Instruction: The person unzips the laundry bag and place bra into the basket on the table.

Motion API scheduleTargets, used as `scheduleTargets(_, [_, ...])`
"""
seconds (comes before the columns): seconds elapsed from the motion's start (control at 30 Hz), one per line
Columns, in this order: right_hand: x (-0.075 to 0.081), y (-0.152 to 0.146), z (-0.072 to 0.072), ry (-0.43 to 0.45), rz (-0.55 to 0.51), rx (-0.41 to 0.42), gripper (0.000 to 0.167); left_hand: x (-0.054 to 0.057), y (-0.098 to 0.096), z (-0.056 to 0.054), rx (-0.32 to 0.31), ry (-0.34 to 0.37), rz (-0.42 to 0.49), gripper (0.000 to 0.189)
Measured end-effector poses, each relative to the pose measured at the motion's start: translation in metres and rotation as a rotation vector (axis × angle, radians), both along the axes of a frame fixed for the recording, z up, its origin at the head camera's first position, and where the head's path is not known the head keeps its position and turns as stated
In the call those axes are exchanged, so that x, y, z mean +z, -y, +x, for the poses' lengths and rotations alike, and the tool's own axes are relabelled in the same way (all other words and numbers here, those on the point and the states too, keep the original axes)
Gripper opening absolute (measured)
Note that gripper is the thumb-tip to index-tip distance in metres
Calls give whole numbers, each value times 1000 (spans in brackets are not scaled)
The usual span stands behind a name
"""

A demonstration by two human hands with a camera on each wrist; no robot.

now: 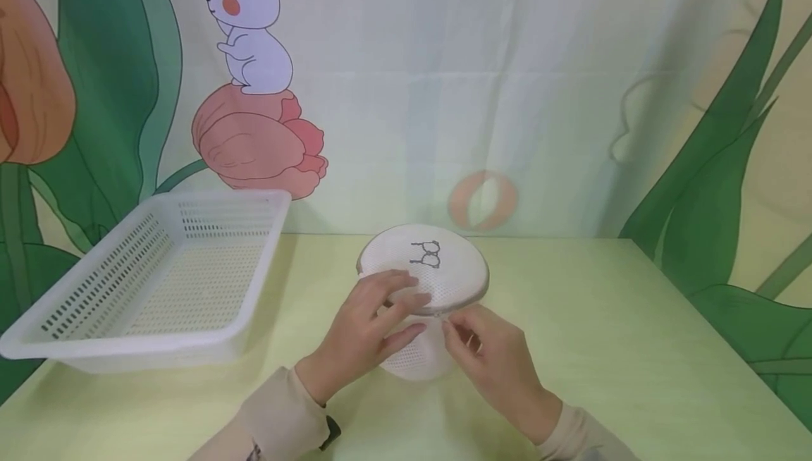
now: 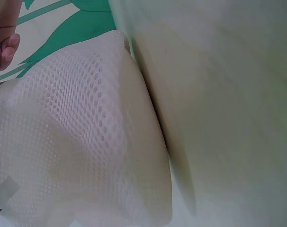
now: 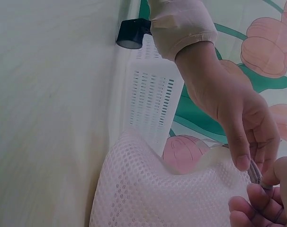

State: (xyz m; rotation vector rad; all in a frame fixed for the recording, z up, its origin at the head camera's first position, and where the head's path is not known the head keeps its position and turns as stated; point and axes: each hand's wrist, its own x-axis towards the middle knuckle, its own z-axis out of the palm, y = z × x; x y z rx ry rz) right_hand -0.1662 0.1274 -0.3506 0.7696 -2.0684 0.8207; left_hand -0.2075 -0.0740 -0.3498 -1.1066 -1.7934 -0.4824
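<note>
Over to the left on the pale green surface [image 1: 603, 327] sits a white slotted basket [image 1: 127, 349]; behind hangs a creased backdrop [image 1: 406, 94], a white rabbit [image 1: 260, 56] perched on its pink tulip [image 1: 247, 140].

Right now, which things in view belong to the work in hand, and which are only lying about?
In the work:
- white mesh bag
- its zipper
- left hand, touching the bag's top
- right hand, pinching at the zipper

Lying about:
- white plastic basket, untouched at the left
- printed backdrop, only scenery
</note>
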Motion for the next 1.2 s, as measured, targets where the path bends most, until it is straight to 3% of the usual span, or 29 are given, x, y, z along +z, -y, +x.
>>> scheduleTargets(0.63, [-1,7,6,122,-22,63,12,-7,1,-5,35,-63,-25,22])
scheduleTargets(1.2, [-3,7,6,106,-21,107,12,-10,5,-8,7,-87,-4,20])
